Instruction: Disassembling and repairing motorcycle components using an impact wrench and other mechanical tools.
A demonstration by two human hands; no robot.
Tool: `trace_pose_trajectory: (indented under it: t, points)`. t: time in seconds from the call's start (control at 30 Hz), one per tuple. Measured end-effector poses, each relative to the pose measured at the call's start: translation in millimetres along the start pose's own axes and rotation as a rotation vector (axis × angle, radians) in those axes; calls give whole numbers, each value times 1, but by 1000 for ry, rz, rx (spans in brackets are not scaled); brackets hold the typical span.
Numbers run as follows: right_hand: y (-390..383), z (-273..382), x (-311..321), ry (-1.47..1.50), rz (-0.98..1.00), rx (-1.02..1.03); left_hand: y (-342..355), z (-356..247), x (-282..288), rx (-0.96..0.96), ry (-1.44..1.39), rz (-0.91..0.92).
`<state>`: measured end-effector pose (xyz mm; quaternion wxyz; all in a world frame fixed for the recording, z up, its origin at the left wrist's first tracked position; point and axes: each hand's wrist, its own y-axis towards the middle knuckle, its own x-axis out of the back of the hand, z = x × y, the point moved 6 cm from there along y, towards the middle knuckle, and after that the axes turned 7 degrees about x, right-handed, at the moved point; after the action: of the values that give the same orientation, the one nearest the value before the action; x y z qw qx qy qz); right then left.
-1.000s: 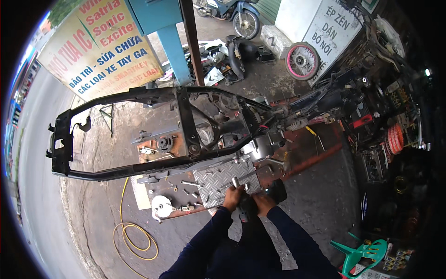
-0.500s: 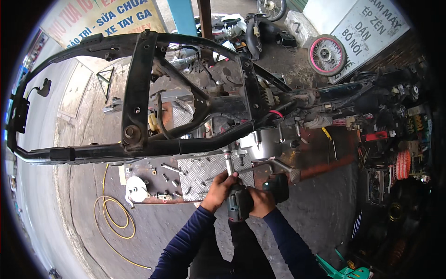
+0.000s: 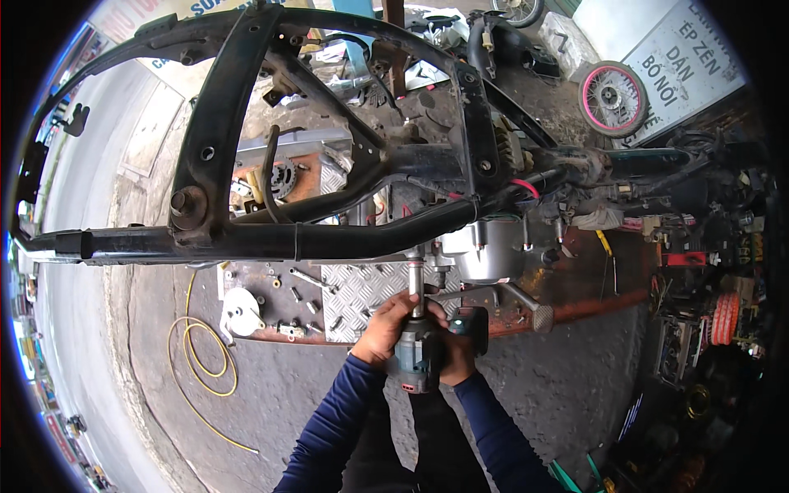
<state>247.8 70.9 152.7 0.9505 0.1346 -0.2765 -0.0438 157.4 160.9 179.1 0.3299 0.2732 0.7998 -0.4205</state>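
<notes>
I hold a dark cordless impact wrench (image 3: 417,361) with its nose pointing away from me. My left hand (image 3: 385,330) closes around the front of it, at the base of a long silver socket (image 3: 417,279). My right hand (image 3: 457,355) is wrapped round the handle, and some of its fingers are hidden behind the tool. The socket's far end reaches the lower side of a silver engine (image 3: 486,251); the contact itself is too small to make out. Above the engine spans a black motorcycle frame (image 3: 345,241). A kick-start lever (image 3: 526,306) sticks out right of the wrench.
Engine and frame stand over a low bench with a tread-plate top (image 3: 349,300). Loose sockets, bolts and a white round cover (image 3: 242,312) lie at its left. A yellow hose (image 3: 234,380) coils on the floor. A pink-rimmed wheel (image 3: 611,99) leans against a signboard (image 3: 686,70).
My view has shifted, so the frame and engine appear in slightly different places. Both hands keep hold of the impact wrench, and its socket stays against the engine area.
</notes>
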Motion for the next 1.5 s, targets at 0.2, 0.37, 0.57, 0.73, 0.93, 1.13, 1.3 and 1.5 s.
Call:
trace_pose_trajectory:
  t: [0.2, 0.37, 0.57, 0.73, 0.93, 1.13, 1.3, 1.5]
  points:
    - [4, -8, 7, -53, 30, -8, 8, -8, 0, 5, 367, -233]
    - [0, -11, 2, -42, 32, 2, 8, -10, 0, -9, 531, -303]
    - [-2, -12, -6, -62, 10, 16, 7, -14, 1, -26, 630, -320]
    - [1, -11, -7, -75, -41, 53, 7, -17, -2, -38, 660, -322]
    - [4, -10, -2, -75, 15, 13, 7, -19, -3, -34, 656, -343]
    - [3, -15, 0, -78, 36, 21, 9, -16, -3, -19, 627, -337]
    - [11, -9, 7, -58, 48, 21, 10, -16, -5, -19, 540, -314]
    - [8, -12, 6, -60, 48, 9, 11, -16, -6, -22, 524, -303]
